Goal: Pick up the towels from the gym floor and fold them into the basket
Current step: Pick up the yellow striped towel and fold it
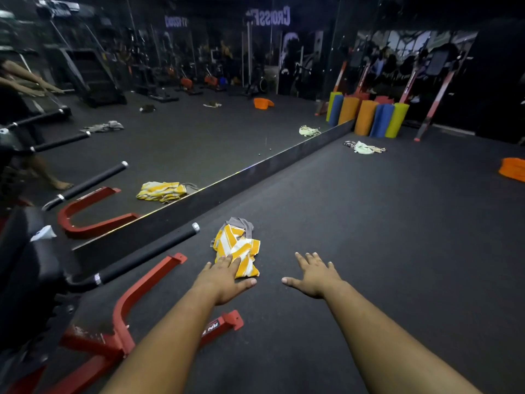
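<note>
Both hands, left (224, 280) and right (312, 275), have fingers spread, holding nothing; I'd pinch the soft, light towel (237, 248) by its edge.

Left hand (224, 277) fingers cover near edge of yellow-striped towel (238, 248); contact vs hover, can't tell. Grey cloth (241, 224) at its 12 o'clock mostly tucked under it. Orange item (512, 169) at 3 o'clock cut by frame edge, basket or towel unclear. Pale towel heap (365, 147) at 1 o'clock too small to separate pieces. Red-framed bench (125, 305) at 8 o'clock cropped left and bottom. Both forearms run off bottom edge. Mirror wall (199, 81) reflections dim, blurred.
</note>
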Demonstrator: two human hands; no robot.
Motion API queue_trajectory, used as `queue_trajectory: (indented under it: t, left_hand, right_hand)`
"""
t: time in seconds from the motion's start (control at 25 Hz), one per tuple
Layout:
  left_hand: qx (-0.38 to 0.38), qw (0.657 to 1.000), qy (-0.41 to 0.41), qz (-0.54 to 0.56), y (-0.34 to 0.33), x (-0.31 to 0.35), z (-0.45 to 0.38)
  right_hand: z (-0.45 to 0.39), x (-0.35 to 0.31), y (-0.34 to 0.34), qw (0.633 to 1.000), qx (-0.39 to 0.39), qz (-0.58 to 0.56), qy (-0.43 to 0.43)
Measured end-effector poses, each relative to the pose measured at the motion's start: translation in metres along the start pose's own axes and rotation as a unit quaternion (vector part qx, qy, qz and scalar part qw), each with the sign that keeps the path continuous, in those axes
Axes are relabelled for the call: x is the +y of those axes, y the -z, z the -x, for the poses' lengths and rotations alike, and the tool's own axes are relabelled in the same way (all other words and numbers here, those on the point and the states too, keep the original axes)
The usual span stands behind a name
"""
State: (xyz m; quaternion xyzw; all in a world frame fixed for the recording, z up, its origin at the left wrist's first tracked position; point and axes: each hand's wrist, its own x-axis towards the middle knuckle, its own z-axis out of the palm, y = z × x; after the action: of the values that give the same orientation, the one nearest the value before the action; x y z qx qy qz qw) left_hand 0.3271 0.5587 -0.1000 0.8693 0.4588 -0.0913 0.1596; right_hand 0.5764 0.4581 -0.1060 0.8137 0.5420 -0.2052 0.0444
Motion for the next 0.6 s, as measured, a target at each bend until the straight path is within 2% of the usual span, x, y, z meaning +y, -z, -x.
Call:
queue_trajectory:
  t: [0.24,0.6]
  left_hand:
    - [-0.043,0.999,0.02,0.002,0.038,-0.046,-0.159]
    - [-0.09,0.989,0.101,0.056,0.032,-0.093,-0.408]
  right_hand:
    - [-0.165,-0.013,0.046,0.999,-0.03,-0.009,0.01]
    - [-0.45,-0.006,0.065,0.992,-0.1,0.03,0.066]
